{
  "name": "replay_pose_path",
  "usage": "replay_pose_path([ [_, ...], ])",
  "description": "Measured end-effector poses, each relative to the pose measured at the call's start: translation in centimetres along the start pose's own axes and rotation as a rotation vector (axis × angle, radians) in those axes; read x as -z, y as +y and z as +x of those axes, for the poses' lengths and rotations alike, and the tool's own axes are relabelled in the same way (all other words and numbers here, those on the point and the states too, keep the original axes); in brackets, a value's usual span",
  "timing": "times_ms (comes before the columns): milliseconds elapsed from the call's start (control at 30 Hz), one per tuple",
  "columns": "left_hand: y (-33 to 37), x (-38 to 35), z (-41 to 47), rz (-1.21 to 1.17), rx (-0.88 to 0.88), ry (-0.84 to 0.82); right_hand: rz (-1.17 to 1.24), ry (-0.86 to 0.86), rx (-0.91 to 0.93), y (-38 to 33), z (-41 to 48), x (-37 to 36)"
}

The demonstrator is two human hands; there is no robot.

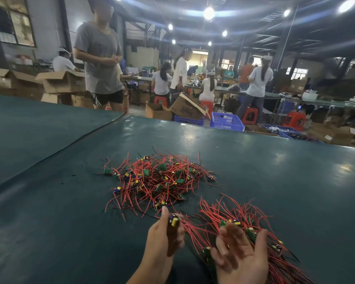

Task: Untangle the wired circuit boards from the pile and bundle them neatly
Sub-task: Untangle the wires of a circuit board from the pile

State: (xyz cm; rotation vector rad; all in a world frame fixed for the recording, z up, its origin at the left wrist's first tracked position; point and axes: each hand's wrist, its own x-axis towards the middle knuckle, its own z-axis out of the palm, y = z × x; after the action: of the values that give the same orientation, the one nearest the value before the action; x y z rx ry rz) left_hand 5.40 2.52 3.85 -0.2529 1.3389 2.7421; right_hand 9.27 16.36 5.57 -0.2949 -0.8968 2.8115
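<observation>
Head view, the only one. The tangled pile (160, 177) sits mid-way across the green table (59, 201), well ahead of the hands. The combed-out bundle (230, 210) lies nearer the person on the right, with its red wires fanned away and its boards clustered at the hand end. The pile looks like the bigger heap, so my guess is under half done. Step in hand: one freed circuit board (174, 220) is held just left of the bundle and looks ready to join it. The left hand (162, 236) stands upright, thumb up, pinching that board between thumb and fingertips with the yellow capacitor on top. The board's red leads trail right toward the bundle. The right hand (242, 257) is palm-up against the bundle's board end, fingers spread and slightly bent, thumb out to the right alongside the boards. It's motion-blurred, and I see nothing clamped in it. Next move, as I read it: lay the board in line with the others, leads running the same way as the fan, then the right hand closes to gather. The leads need to be clear of the pile first, or they could drag neighbours along. No tie or band is visible for the bundling — can't say what secures it.
</observation>
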Motion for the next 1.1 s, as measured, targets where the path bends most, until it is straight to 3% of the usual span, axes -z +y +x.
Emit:
replay_pose_path([
  [133,0.9,0.3,0.2,-0.064,0.027,0.005,-0.176,0.009,0.027,0.1,0.2,0.0],
  [333,0.1,-0.3,-0.5,0.252,-0.022,-0.081,-0.601,-0.121,-0.038,2.6,-0.8,-1.1],
  [600,0.4,0.0,-0.5,0.346,-0.154,-0.124,-0.798,-0.123,-0.076,2.8,-1.4,-1.1],
  [767,0.2,-0.1,-1.0,0.468,-0.118,-0.191,-0.82,-0.068,-0.108,2.8,-1.5,-1.6],
  [900,0.1,-0.2,-0.8,0.445,-0.103,-0.154,-0.783,0.003,-0.118,2.4,-1.5,-1.4],
  [1000,0.2,-0.1,-0.6,0.397,-0.114,-0.123,-0.76,0.078,0.012,2.1,-1.3,-1.0],
  [1100,0.3,0.3,-0.4,0.414,-0.161,-0.128,-1.054,0.091,0.453,1.7,-1.1,-0.1],
])
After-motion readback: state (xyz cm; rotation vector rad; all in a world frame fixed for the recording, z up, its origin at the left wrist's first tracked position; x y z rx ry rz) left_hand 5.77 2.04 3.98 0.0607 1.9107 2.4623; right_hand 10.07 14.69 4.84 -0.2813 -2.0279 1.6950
